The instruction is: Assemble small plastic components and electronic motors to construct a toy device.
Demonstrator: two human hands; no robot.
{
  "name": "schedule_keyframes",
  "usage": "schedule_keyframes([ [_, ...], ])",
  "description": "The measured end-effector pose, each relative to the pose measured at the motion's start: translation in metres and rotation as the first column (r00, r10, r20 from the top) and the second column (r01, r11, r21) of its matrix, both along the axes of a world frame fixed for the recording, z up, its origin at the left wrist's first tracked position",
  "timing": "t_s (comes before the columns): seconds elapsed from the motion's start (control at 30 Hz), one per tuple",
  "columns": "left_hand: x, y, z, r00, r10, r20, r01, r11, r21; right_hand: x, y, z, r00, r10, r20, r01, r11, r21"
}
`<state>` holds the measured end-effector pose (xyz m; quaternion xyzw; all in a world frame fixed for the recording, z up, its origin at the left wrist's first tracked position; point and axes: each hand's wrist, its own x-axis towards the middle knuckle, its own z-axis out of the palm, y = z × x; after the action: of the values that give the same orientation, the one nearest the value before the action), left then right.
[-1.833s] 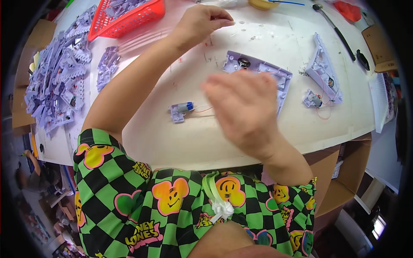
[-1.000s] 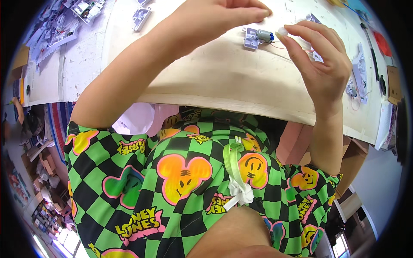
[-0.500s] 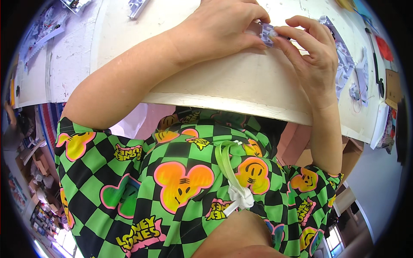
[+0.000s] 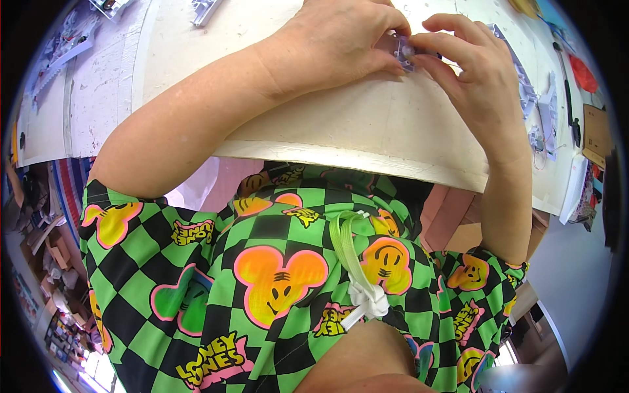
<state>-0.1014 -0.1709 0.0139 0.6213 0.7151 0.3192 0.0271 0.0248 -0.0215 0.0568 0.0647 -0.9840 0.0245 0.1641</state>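
Observation:
Near the far edge of the view, my left hand (image 4: 344, 46) is closed on a small pale lilac plastic part (image 4: 403, 55), gripping it between thumb and fingers. From the other side, my right hand (image 4: 475, 69) pinches at the same part with thumb and index finger. Its other fingers curl loosely above. A thin wire or pin shows just below the right index finger. Both fingertips cover much of the part, so its fine detail is hidden. The two hands meet over the pale worktable (image 4: 327, 124).
To the right of my right hand lie long lilac plastic housings (image 4: 549, 111) with thin wires. More housings (image 4: 65, 56) rest at the far left, and another piece (image 4: 205, 12) at the far middle. A red item (image 4: 582, 73) and a cardboard box (image 4: 595, 134) are at the right edge.
My right thumb and index finger have shifted slightly left, closer over the small part. The right wrist and forearm have swung a little to the right. The left hand has barely moved.

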Motion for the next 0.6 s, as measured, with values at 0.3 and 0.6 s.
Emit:
schedule_keyframes([
  [0.3,0.005,-0.006,-0.006,0.988,0.135,-0.079,-0.131,0.990,0.054,0.025,0.021,0.006,0.972,-0.054,-0.229,0.033,0.995,-0.095],
  [0.6,0.005,-0.022,-0.015,0.989,0.087,0.118,-0.074,0.991,-0.111,0.025,0.138,0.016,0.617,-0.785,0.061,0.363,0.215,-0.907],
])
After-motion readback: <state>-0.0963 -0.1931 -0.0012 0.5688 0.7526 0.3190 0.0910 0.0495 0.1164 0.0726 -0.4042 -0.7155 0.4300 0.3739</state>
